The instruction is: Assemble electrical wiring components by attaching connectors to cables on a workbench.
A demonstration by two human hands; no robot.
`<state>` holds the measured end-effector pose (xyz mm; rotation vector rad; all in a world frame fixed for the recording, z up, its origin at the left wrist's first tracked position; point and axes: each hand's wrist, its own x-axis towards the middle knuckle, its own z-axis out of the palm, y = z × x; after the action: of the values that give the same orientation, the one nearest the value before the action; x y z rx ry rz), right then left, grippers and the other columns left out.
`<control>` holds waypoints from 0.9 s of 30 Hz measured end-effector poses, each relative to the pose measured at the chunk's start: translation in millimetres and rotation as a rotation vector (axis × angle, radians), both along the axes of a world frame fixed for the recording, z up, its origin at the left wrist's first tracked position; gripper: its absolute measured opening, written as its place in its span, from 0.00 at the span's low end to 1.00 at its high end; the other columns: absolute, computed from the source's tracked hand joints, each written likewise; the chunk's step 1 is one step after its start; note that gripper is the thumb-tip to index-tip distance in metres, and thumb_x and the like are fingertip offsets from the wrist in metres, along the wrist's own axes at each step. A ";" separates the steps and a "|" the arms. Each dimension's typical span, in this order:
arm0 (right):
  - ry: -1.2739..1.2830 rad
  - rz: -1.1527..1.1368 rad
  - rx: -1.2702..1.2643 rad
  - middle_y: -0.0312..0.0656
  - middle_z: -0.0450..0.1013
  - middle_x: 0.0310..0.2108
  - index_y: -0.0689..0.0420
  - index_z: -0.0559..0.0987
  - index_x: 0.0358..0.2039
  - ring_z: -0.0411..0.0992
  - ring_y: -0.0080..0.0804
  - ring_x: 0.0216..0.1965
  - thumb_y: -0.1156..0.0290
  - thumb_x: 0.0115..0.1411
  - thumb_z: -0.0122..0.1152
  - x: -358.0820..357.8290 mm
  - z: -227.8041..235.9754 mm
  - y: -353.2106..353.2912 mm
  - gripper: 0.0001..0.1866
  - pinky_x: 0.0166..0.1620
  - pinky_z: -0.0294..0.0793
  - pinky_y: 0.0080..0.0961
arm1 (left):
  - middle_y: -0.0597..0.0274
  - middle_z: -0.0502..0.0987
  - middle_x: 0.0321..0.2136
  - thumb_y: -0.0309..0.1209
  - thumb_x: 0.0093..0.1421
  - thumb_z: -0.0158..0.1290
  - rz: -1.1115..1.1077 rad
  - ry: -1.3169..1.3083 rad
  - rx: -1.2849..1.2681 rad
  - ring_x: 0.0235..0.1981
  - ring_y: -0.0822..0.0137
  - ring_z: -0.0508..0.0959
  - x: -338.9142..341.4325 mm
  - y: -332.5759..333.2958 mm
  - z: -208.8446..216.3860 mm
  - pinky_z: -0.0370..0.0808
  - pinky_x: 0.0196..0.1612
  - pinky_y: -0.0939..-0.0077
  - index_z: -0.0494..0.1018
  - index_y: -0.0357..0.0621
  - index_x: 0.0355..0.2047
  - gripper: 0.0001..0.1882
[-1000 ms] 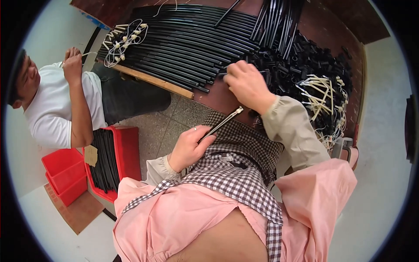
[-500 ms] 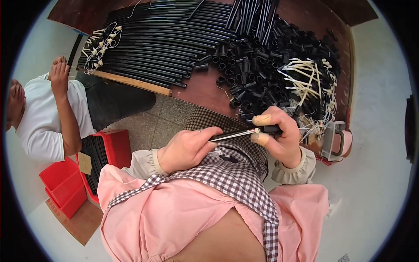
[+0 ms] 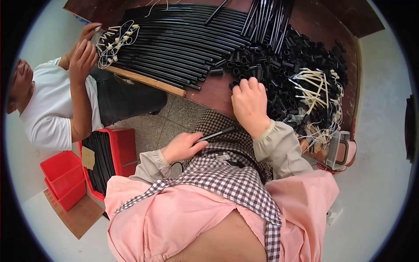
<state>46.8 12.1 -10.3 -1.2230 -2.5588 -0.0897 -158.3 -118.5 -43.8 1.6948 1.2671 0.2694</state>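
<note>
My left hand (image 3: 181, 147) is closed around a thin black rod (image 3: 218, 134) with a pale strip along it, held above my lap. The rod's near end is hidden in the palm. Farther right, my right hand (image 3: 250, 105) reaches over the table's front edge to the near side of a pile of short black tubes (image 3: 273, 94). Its fingers are bent and pressed together, pointing downward. What lies under the fingertips is hidden.
Long black tubes (image 3: 174, 41) lie in rows on the brown table (image 3: 214, 91). White-ended wires (image 3: 312, 83) rest on the pile. At left, a co-worker's hands (image 3: 83, 59) are near connectors with white wires (image 3: 115, 43). Red bins (image 3: 120, 150) stand on the floor.
My right hand has let go of the rod and moved forward to the tube pile. My left hand keeps the rod, now slightly lower. The co-worker's hands have moved toward the wires.
</note>
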 end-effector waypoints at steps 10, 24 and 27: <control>0.534 0.082 -0.195 0.38 0.67 0.23 0.56 0.74 0.26 0.66 0.30 0.28 0.77 0.46 0.56 42.1 23.9 27.7 0.05 0.30 0.65 0.27 | 0.49 0.74 0.23 0.36 0.60 0.47 0.043 -0.159 0.295 0.26 0.44 0.74 50.7 27.5 31.0 0.70 0.27 0.55 0.68 0.42 0.31 0.10; 1.266 -0.473 -0.618 0.37 0.68 0.35 0.61 0.70 0.31 0.65 0.15 0.32 0.84 0.54 0.53 183.9 -12.9 -50.7 0.05 0.33 0.65 0.11 | 0.51 0.73 0.16 0.35 0.60 0.49 -0.226 0.182 0.376 0.20 0.49 0.75 165.6 102.2 54.3 0.69 0.21 0.56 0.65 0.44 0.29 0.09; 1.071 -0.475 -0.514 0.38 0.69 0.34 0.61 0.70 0.29 0.66 0.18 0.31 0.82 0.53 0.56 195.2 -5.0 -49.0 0.05 0.32 0.66 0.14 | 0.51 0.72 0.15 0.35 0.60 0.49 -0.199 0.216 0.317 0.21 0.48 0.75 178.7 99.8 61.8 0.69 0.22 0.55 0.65 0.43 0.30 0.09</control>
<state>242.0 -36.9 -15.3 -1.4564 -1.3612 0.9074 20.5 -18.8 18.0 2.1544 1.2459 0.1777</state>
